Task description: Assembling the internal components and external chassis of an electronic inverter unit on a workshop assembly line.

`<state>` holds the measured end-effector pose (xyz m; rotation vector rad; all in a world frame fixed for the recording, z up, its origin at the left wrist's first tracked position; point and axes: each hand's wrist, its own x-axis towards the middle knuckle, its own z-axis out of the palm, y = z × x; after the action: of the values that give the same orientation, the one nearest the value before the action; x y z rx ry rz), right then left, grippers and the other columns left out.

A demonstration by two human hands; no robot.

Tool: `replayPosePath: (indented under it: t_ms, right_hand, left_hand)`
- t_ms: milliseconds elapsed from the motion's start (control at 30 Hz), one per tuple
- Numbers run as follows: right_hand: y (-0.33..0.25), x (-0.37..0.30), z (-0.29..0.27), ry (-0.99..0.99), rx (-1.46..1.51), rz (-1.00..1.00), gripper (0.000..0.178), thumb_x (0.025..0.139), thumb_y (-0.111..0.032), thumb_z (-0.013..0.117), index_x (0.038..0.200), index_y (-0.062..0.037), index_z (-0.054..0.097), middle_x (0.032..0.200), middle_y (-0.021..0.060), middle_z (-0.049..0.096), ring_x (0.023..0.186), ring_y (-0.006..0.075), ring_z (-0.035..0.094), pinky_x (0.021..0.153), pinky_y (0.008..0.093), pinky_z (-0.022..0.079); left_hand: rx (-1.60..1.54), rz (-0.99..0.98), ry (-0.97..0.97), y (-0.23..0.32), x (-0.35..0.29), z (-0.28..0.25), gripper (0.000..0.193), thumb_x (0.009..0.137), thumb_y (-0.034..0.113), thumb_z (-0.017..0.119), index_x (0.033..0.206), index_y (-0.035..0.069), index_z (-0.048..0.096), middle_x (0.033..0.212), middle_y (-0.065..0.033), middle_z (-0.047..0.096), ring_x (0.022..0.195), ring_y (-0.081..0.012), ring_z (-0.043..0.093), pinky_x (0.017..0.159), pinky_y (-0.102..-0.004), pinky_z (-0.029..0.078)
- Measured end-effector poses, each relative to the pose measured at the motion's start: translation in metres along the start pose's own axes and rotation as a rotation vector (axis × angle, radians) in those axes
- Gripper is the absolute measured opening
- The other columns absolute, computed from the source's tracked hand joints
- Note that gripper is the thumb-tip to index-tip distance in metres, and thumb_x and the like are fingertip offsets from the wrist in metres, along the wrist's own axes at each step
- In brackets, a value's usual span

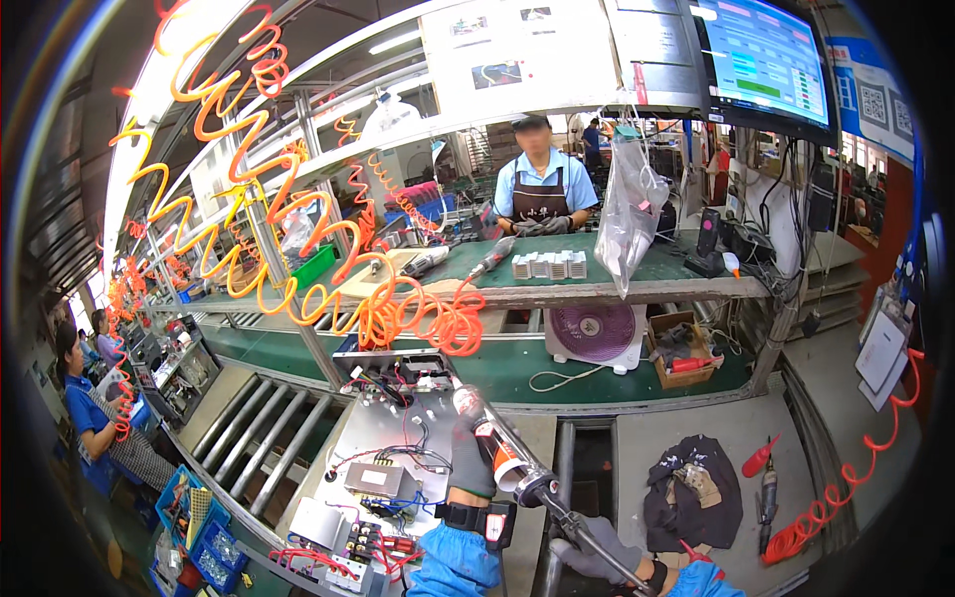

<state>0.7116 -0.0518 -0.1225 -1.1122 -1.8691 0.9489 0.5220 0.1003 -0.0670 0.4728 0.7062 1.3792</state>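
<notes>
A caulking gun point(537, 488) with a red and white tube slants across the front of me. Its pale nozzle end points up and away, over the right edge of a metal mounting plate point(388, 426). Gloved in grey, my left hand point(472, 460) is closed around the front of the tube. My right hand point(600, 549), in the same kind of glove, grips the gun's rear part; some of its fingers are hidden. The plate carries a boxy transformer point(382, 480), terminal blocks point(343, 569) and loose red, black and blue wires. At its far end stands a panel point(393, 364) with wiring.
To my right lie a dark cloth point(693, 493), a power screwdriver point(768, 497) and an orange coiled hose point(796, 532). Blue bins point(217, 557) stand at lower left. Beyond the rollers point(264, 438), a co-worker point(542, 184) faces me across a green bench point(637, 261). Coiled hoses hang at upper left.
</notes>
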Motion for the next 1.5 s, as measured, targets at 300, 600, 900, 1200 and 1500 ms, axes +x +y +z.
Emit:
replayPosePath:
  t_ms: [300,600,900,1200,1500]
  right_hand:
    - [0.006,0.003,0.004,0.068,-0.031,-0.050,0.021,0.082,-0.014,0.066,0.098,-0.0031,0.058,0.074,0.0123,0.060,0.064,0.0265,0.062,0.063,0.0358,0.051]
    - [-0.009,-0.001,0.009,0.158,0.007,-0.067,0.029,0.083,-0.019,0.066,0.107,-0.0031,0.059,0.076,0.0119,0.060,0.070,0.0243,0.063,0.068,0.0357,0.051]
    - [-0.018,-0.112,-0.026,0.287,0.877,0.246,0.073,0.080,-0.055,0.068,0.126,-0.0018,0.050,0.089,0.0102,0.064,0.071,0.0161,0.061,0.061,0.0282,0.050]
    - [-0.035,-0.216,-0.012,0.992,1.093,0.326,0.042,0.089,-0.042,0.057,0.107,-0.0034,0.056,0.059,0.0018,0.046,0.042,0.0114,0.039,0.036,0.0265,0.032]
    - [0.037,-0.296,-0.030,1.157,1.454,0.398,0.050,0.093,-0.058,0.049,0.064,-0.0174,0.045,0.045,-0.0066,0.028,0.033,0.0078,0.021,0.034,0.0247,0.016]
  left_hand:
    - [-0.036,0.076,-0.036,-0.016,0.023,-0.020,0.030,0.088,0.037,0.057,0.090,0.007,0.054,0.067,-0.0114,0.061,0.056,-0.0252,0.063,0.051,-0.0370,0.055]
    - [-0.070,0.014,-0.037,-0.012,0.011,-0.019,0.020,0.089,0.025,0.059,0.101,0.011,0.051,0.077,-0.0037,0.056,0.064,-0.0211,0.061,0.060,-0.0367,0.054]
    - [-0.268,-0.013,-0.002,-0.057,-0.041,0.018,0.017,0.086,0.021,0.062,0.083,0.013,0.048,0.067,0.0007,0.049,0.058,-0.0122,0.054,0.057,-0.0270,0.051]
    - [0.187,-0.157,-0.445,-0.116,-0.135,0.042,0.026,0.092,0.035,0.062,0.099,0.010,0.064,0.084,0.0018,0.061,0.077,-0.0106,0.060,0.075,-0.0290,0.050]
    - [0.743,-0.618,-0.478,-0.123,-0.226,-0.055,0.052,0.094,0.027,0.057,0.129,-0.009,0.046,0.097,-0.0161,0.063,0.084,-0.0238,0.065,0.075,-0.0344,0.056]
